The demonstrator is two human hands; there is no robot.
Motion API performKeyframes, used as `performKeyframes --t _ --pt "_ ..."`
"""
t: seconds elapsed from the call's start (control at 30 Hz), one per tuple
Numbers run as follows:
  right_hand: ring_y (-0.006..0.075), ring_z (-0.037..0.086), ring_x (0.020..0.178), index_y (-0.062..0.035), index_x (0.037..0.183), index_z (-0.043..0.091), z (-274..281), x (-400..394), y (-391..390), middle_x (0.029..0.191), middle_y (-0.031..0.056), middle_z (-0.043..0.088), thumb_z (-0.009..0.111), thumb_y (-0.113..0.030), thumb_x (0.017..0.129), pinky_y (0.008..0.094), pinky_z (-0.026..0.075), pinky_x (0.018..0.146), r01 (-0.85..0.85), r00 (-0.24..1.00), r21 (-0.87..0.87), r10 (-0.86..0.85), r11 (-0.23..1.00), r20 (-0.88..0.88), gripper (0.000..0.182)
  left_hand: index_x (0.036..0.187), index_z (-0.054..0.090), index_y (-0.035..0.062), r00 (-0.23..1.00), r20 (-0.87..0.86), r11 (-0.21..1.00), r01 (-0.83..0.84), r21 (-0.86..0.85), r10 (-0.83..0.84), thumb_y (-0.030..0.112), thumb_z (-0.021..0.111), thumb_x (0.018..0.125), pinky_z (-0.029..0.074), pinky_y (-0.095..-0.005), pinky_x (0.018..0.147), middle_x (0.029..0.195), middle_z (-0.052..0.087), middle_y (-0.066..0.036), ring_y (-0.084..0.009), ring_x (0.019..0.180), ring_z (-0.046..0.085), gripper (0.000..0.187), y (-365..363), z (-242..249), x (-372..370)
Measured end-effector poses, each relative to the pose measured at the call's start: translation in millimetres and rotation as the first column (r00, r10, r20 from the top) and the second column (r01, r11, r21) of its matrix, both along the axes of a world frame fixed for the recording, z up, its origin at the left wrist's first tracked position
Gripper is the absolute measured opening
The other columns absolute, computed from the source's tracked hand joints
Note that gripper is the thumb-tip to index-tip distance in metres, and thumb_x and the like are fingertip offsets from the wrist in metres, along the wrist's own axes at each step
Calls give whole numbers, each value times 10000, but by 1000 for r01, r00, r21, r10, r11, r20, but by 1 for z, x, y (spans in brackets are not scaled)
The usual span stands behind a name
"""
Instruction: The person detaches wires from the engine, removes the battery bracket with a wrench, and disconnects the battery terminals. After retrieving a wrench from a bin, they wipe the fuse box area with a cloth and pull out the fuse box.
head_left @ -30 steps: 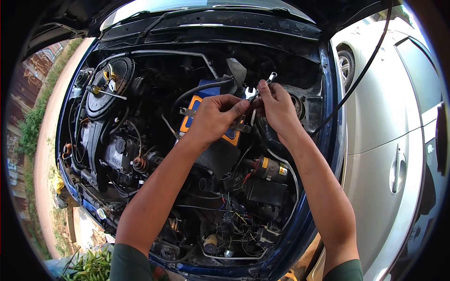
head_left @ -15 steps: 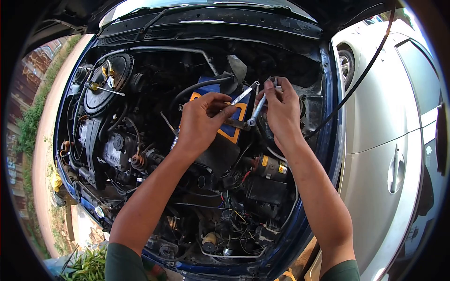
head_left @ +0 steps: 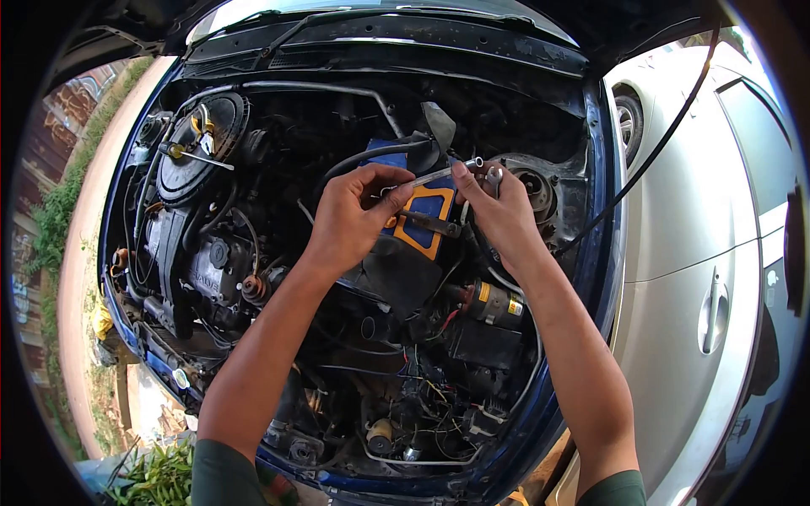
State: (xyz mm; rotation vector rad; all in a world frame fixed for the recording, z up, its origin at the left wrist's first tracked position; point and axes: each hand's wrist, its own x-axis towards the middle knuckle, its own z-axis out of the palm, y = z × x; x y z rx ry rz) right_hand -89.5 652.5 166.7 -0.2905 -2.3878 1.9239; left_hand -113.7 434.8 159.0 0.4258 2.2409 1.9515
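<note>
I am leaning over the open engine bay of a dark blue car. My left hand (head_left: 353,219) pinches one end of a slim silver wrench (head_left: 439,174) that reaches right toward my other hand. My right hand (head_left: 498,207) grips a second small wrench (head_left: 493,179), its open end showing above the fingers. Both hands hover over a blue and orange battery (head_left: 426,209) crossed by a metal hold-down bracket (head_left: 434,223).
A round black air cleaner housing (head_left: 198,152) with a yellow-handled tool on it sits at the left. The engine block (head_left: 211,270) is below it, tangled wires (head_left: 422,388) near the front. A silver car (head_left: 717,236) is parked close on the right. A thin black prop rod (head_left: 650,135) crosses the upper right.
Both hands have dropped lower toward the battery. The left hand took one wrench, which has swung from pointing up to nearly level, and the right hand's wrench is drawn into the fist.
</note>
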Motion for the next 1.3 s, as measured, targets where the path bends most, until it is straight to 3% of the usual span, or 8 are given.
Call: performKeyframes --t 0.3,0.37,0.43,0.5,0.63,0.83,1.03,1.3 --pt "10 491 564 -22 987 692 7 17 -28 848 46 724 736 -184 1040 218 378 500 84 991 -564 -9 821 134 177 1196 755 27 929 347 876 -269 399 127 199 828 972 581 -246 850 1017 765 -41 -102 937 727 291 9 -8 -7" --pt "62 662 773 3 1039 686 -11 22 -39 909 30 740 749 -191 1025 254 504 617 37 951 -158 -84 987 -298 205 1189 755 34 878 460 817 -358 453 130 219 837 965 583 -242 838 1008 761 -38 -106 925 730 302 16 -9 -7" --pt "117 706 788 -9 1039 665 -13 29 -37 904 37 735 796 -129 946 301 543 624 52 944 56 -31 997 -329 201 1120 755 -11 836 512 842 -412 349 197 195 815 981 596 -257 812 1002 773 -64 -156 924 760 255 27 4 -3" --pt "203 726 779 -48 1023 657 -18 33 -31 849 61 694 815 -88 841 360 570 627 132 681 684 435 718 -589 245 1168 746 -12 851 507 892 -326 314 133 191 767 1014 607 -270 826 1032 779 -84 -164 939 764 256 29 7 -6" --pt "294 707 778 -47 1013 650 -18 43 -32 814 100 642 810 -77 789 388 585 671 114 642 827 595 551 -484 277 1261 708 -77 942 336 997 46 -54 -26 144 665 1062 628 -309 813 1060 800 -151 -207 931 791 300 30 4 -17" --pt "268 696 754 39 1089 652 14 51 -23 793 109 676 763 -107 854 398 531 684 -207 928 467 324 860 -185 297 1086 777 -97 986 160 900 34 -434 39 130 702 960 608 -310 725 882 813 -149 -189 779 797 271 42 -4 -38" --pt "192 592 700 52 971 686 -5 20 19 726 105 630 597 -275 1038 377 477 688 -28 981 25 23 999 191 346 994 813 -67 989 129 896 -9 -444 74 160 721 937 585 -317 704 814 803 -134 -164 715 769 251 49 -21 -46" --pt "361 711 828 72 1005 701 18 15 20 825 229 718 539 -335 1126 456 522 793 -142 979 416 65 898 192 454 1147 786 -72 984 124 940 -81 -331 129 167 708 956 592 -313 740 827 792 -145 -153 745 770 315 54 -41 -55"
